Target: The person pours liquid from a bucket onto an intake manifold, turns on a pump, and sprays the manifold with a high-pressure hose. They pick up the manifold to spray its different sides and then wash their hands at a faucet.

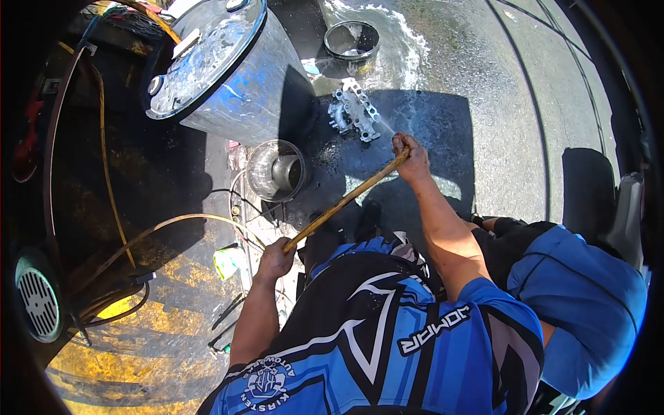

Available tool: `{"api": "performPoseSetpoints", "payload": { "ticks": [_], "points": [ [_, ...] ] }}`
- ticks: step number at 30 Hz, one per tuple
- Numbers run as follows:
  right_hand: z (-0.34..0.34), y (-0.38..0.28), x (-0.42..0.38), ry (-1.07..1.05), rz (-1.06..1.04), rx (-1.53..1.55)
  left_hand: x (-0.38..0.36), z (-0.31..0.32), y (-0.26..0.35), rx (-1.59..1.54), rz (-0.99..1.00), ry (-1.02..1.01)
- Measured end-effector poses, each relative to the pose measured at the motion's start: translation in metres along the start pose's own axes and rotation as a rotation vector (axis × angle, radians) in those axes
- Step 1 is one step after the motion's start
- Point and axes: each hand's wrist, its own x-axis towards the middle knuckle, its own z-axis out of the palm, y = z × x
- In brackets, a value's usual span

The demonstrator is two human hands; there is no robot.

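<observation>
My right hand (411, 155) grips the front end of a long tan spray wand (346, 199). My left hand (275, 257) holds the wand's rear end, close to my body. A thin jet of water leaves the tip by my right hand and hits a grey cast-metal engine part (354, 111) lying on the wet concrete (470, 83). My blue and black jersey (373, 346) fills the lower middle of the view.
A large metal drum (214, 69) stands at upper left, with a shiny metal bucket (275, 169) just below it. A round pan (351, 40) sits beyond the part. Hoses (159, 228) trail over the yellow-painted floor at left, near a round grille (38, 304). A blue-clad knee (588, 297) is at right.
</observation>
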Motion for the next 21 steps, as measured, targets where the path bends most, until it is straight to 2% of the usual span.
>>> {"api": "performPoseSetpoints", "payload": {
  "ticks": [11,18,21],
  "points": [
    [0.002,-0.006,-0.001,0.014,0.087,0.086,-0.001,-0.002,0.002,0.002,-0.017,-0.006],
    [-0.002,-0.008,-0.002,0.025,-0.006,0.003,-0.001,-0.002,-0.002,0.011,-0.022,-0.01],
    [0.002,-0.008,-0.002,0.02,0.053,0.097,-0.001,-0.003,-0.003,-0.003,-0.021,-0.01]
  ]
}}
